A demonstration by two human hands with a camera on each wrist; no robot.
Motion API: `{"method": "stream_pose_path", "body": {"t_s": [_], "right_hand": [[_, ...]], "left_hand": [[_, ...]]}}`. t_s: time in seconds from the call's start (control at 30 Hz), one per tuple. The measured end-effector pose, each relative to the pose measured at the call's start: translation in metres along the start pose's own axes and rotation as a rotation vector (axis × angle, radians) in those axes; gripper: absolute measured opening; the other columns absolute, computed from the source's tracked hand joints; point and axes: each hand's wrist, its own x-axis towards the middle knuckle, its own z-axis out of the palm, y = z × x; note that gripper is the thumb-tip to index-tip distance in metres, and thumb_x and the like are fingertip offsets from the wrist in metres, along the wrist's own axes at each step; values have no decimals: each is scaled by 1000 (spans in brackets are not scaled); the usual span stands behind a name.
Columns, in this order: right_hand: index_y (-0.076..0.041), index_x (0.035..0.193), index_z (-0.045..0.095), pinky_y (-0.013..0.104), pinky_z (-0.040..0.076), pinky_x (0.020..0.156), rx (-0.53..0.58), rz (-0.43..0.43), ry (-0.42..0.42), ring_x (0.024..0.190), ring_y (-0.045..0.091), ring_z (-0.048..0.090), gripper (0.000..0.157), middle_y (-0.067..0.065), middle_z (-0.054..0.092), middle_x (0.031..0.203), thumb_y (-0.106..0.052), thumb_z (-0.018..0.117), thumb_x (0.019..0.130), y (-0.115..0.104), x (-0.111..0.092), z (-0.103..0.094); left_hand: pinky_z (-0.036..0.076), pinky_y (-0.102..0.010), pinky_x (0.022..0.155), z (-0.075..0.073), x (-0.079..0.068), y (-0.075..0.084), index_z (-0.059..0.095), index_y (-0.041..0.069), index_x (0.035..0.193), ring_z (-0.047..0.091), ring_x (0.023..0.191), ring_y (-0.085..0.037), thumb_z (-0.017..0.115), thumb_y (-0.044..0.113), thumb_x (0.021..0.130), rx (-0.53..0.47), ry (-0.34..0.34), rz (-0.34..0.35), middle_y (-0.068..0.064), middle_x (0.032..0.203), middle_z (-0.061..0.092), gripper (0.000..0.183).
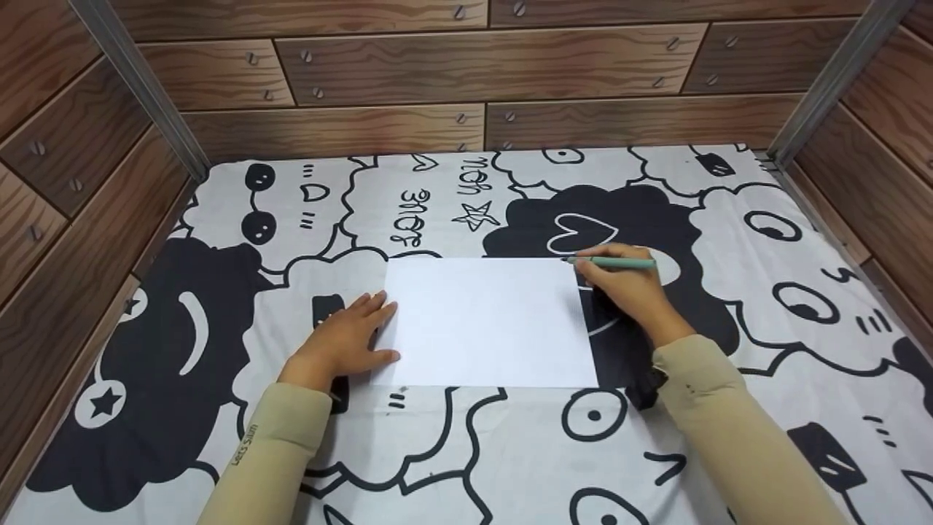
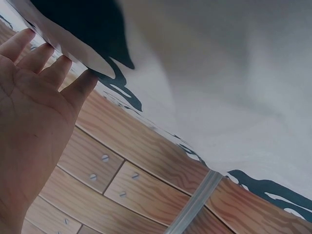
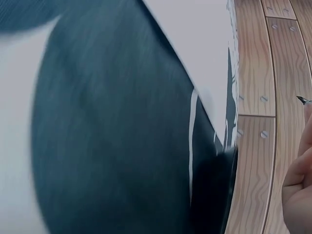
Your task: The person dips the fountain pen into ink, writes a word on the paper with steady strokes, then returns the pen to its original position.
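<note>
Right fingers (image 1: 590, 273) pinch a crosswise pen (image 1: 621, 262), nib (image 1: 568, 259) leftward; left fingers (image 1: 380, 314), outspread, touch paper (image 1: 488, 321).

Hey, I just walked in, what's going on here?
A person has a sheet of paper lying on a black-and-white patterned cloth. Their left hand rests at the paper's left edge, fingers spread. Their right hand holds a green pen, its tip at the paper's far right corner; whether it touches is hard to tell. No marks show on the paper.
</note>
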Motion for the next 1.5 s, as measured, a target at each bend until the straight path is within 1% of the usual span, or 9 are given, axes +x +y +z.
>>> {"method": "stream_pose_path", "body": {"t_s": [0.1, 0.27, 0.37, 0.5, 0.57, 0.9, 1.17, 1.3, 1.5], "right_hand": [[13, 96, 69, 18, 53, 60, 3, 25, -12, 63, 6, 64, 15, 21, 69, 80, 3, 67, 84, -3, 1, 8], [14, 98, 68, 19, 52, 58, 21, 18, -23, 63, 15, 65, 17, 21, 70, 83, 3, 66, 85, -1, 5, 22], [13, 97, 68, 21, 51, 56, 30, 4, -24, 62, 22, 64, 16, 21, 70, 83, 2, 68, 85, 11, 11, 30], [8, 98, 70, 22, 52, 57, 46, 34, -19, 63, 20, 64, 17, 16, 71, 84, -3, 69, 85, 28, 18, 41], [7, 99, 71, 23, 52, 57, 49, 45, -21, 64, 19, 64, 17, 13, 71, 83, -5, 70, 86, 31, 20, 46], [1, 97, 73, 20, 46, 52, 81, 92, -28, 60, 15, 62, 16, 8, 71, 79, -9, 71, 84, 32, 25, 72], [3, 98, 72, 29, 53, 57, 87, 172, -44, 64, 19, 64, 19, 11, 72, 83, -10, 72, 85, 30, 28, 88], [1, 96, 73, 31, 54, 58, 78, 197, -51, 65, 20, 65, 16, 9, 72, 82, -10, 71, 84, 28, 29, 94], [-2, 94, 74, 24, 49, 50, 79, 209, -58, 62, 16, 64, 15, 6, 71, 77, -9, 70, 82, 30, 29, 101]], "left_hand": [[21, -54, 110, 0, 0, 0, 35, 14, 149, 16, 142, -31, 67, 47, 85, -4, -2, -6, -6, 156, 23, 78], [21, -54, 110, 1, -1, 0, 35, 14, 149, 16, 142, -30, 67, 47, 85, -6, -3, -4, -6, 156, 23, 78], [22, -54, 110, 1, -1, 0, 35, 14, 149, 16, 142, -30, 66, 46, 85, -3, -3, 1, -7, 156, 23, 77], [22, -54, 110, 1, -1, -1, 35, 15, 149, 16, 142, -31, 65, 47, 86, -2, -3, 1, -7, 156, 22, 77], [22, -55, 110, 1, -1, -1, 35, 15, 149, 16, 142, -31, 65, 47, 86, -3, -4, -1, -7, 156, 22, 77], [21, -54, 110, 1, 0, -1, 34, 16, 149, 15, 143, -30, 65, 48, 86, 3, -9, -11, -5, 156, 21, 78], [22, -54, 110, 1, 0, -1, 35, 15, 149, 16, 142, -30, 66, 48, 85, 6, -1, -4, -7, 156, 23, 78], [22, -54, 110, 0, 0, 0, 35, 15, 149, 16, 142, -30, 66, 47, 85, 2, -4, -2, -6, 156, 24, 77], [21, -54, 110, 0, 0, 0, 35, 15, 149, 16, 143, -29, 66, 46, 86, 2, -10, -10, -5, 156, 23, 77]]}}
